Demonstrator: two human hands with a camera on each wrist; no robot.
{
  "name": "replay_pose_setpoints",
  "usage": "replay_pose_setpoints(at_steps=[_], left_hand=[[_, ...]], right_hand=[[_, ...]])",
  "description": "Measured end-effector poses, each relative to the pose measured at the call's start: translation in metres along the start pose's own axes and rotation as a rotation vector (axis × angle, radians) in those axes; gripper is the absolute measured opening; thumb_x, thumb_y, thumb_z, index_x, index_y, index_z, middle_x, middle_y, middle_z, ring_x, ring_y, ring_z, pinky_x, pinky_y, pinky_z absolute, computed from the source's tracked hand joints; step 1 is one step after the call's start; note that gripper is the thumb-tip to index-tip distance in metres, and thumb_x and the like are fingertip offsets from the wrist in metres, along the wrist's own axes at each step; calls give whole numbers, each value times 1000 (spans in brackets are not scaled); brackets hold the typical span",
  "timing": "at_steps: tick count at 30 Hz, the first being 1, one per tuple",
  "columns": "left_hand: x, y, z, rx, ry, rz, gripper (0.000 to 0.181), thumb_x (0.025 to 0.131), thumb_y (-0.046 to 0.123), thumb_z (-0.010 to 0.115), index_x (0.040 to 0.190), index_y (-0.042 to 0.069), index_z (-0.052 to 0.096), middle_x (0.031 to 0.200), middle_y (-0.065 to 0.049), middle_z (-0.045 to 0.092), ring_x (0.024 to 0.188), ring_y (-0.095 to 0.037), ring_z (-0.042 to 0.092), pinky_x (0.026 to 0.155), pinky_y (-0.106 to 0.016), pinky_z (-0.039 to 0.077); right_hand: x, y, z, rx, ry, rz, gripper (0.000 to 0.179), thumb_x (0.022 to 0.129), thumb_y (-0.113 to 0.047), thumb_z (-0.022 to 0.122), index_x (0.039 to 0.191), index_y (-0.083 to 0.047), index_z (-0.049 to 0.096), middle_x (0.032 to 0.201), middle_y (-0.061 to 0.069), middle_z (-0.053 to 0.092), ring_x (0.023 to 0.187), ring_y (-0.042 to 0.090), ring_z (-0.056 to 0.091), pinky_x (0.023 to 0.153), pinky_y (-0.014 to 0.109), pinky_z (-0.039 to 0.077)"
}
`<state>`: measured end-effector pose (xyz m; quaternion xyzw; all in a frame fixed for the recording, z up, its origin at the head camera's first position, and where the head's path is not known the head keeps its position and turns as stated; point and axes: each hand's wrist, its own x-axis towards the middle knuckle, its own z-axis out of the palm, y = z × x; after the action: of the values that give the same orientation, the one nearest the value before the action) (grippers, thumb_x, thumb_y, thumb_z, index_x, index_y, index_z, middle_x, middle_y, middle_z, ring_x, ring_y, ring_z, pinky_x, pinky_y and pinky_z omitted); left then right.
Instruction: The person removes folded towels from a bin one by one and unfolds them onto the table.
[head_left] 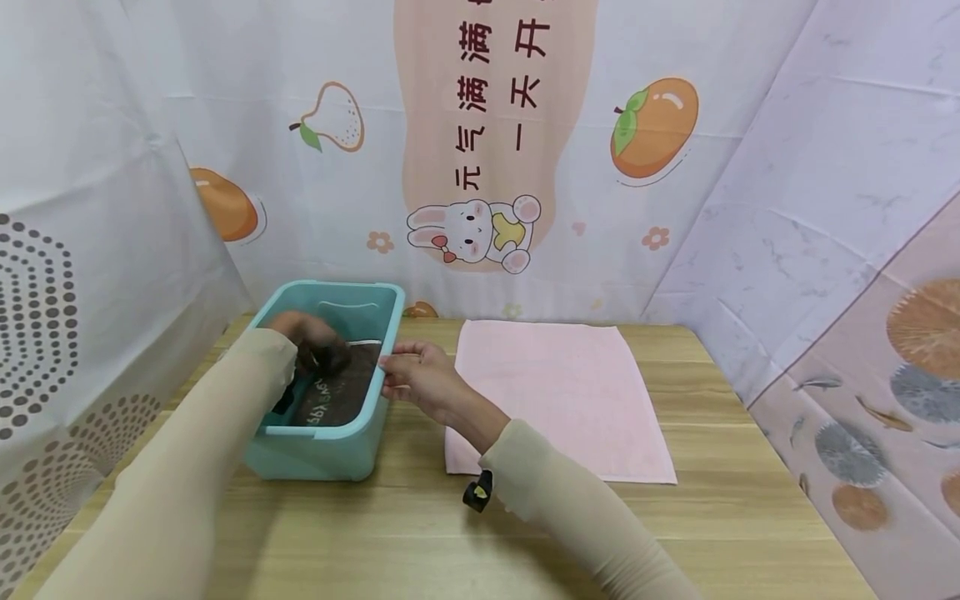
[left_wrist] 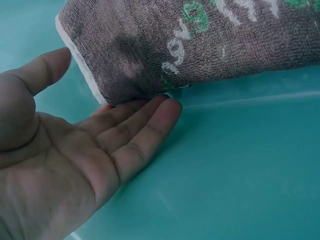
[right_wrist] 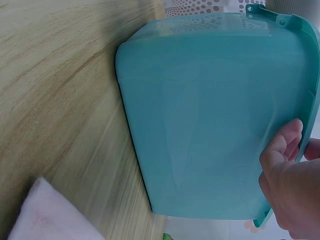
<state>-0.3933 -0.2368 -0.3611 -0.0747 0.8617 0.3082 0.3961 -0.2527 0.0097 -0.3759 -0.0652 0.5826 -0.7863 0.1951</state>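
A teal plastic bin [head_left: 318, 454] stands on the left of the table, with a folded brown towel [head_left: 341, 392] inside it. White and green lettering and a pale edge show on the towel [left_wrist: 135, 50]. My left hand [head_left: 315, 337] reaches down into the bin. In the left wrist view its fairly straight fingers [left_wrist: 145, 135] meet the lower edge of the towel, the thumb standing apart from the cloth. My right hand [head_left: 423, 379] pinches the bin's right rim, thumb on one side and fingers against the outer wall [right_wrist: 210, 115].
To the right of the bin, a pink towel [head_left: 555, 400] lies flat on the wooden table [head_left: 420, 533]. Patterned curtains [head_left: 637, 250] enclose the back and both sides, the back one close behind the bin.
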Motion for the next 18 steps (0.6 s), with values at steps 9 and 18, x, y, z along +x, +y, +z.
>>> replay_pose_setpoints(at_steps=[9,18], left_hand=[[-5,6,2,150,3,52,42,105,21,57,133,-10,54,125,-25,62,112,-39,63,98,-51,53],[-9,6,2,221,-1,164,40,105,25,56,125,-10,61,119,-24,66,109,-36,66,93,-48,56]], right_hand=[[0,-1,1,-17,11,2,28,99,-3,65,124,4,56,93,8,70,77,17,66,75,31,60],[-1,0,2,-17,17,-9,27,99,-4,64,124,4,56,92,6,69,76,16,65,72,30,60]])
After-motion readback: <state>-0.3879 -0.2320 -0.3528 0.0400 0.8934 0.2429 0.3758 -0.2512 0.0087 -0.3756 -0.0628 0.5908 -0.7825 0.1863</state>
